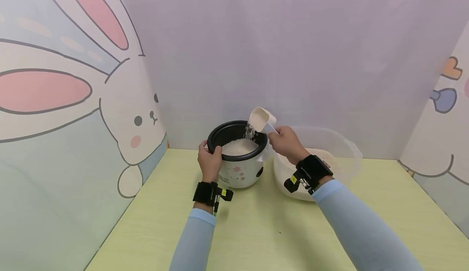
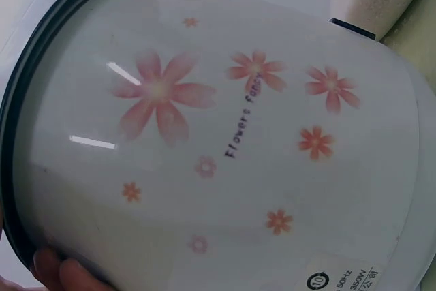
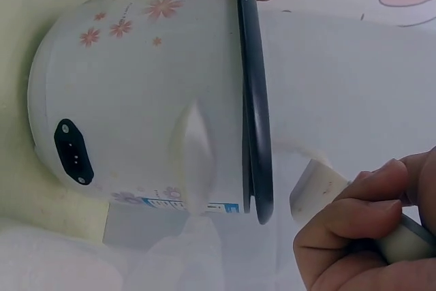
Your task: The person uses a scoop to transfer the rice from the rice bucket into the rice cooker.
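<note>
A white rice cooker [image 1: 239, 173] with pink flowers and a black rim stands on the table, with white rice [image 1: 239, 147] inside. My left hand [image 1: 210, 163] grips the cooker's left rim, thumb on the near side. In the left wrist view its fingertips [image 2: 71, 274] show at the rim beside the flowered cooker wall [image 2: 225, 189]. My right hand [image 1: 289, 143] holds a white measuring scoop [image 1: 261, 119] by its handle above the cooker's right edge. The scoop is tilted, and rice grains fall from it into the pot. In the right wrist view curled fingers [image 3: 361, 216] wrap the handle.
Right of the cooker sits a translucent plastic tub [image 1: 348, 157] holding more rice, beneath my right forearm. A pale green table [image 1: 249, 238] carries everything. Cloth walls with cartoon rabbits [image 1: 124, 116] stand close behind and at both sides.
</note>
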The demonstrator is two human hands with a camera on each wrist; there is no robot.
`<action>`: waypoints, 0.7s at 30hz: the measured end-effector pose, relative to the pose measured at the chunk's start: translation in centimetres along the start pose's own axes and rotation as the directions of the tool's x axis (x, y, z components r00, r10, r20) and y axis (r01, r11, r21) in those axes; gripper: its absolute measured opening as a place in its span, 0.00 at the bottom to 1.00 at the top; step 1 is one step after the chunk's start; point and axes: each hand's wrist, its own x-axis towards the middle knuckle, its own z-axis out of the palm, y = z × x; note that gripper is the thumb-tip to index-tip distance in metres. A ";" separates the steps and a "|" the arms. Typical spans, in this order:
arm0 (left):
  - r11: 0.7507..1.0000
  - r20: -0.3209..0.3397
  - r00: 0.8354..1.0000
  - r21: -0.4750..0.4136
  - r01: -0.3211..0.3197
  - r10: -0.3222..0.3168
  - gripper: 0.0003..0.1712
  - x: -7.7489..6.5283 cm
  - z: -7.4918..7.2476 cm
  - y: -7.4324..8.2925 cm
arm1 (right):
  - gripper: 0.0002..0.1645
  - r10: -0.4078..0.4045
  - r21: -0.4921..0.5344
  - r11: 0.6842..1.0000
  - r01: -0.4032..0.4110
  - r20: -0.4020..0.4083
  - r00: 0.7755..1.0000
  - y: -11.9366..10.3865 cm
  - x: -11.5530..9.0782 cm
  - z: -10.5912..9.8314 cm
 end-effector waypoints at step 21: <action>1.000 0.005 1.000 -0.017 0.013 -0.013 0.34 0.0 0.0 0.0 | 0.16 -0.122 -0.266 0.956 0.121 0.012 0.992 0.1 0.1 0.4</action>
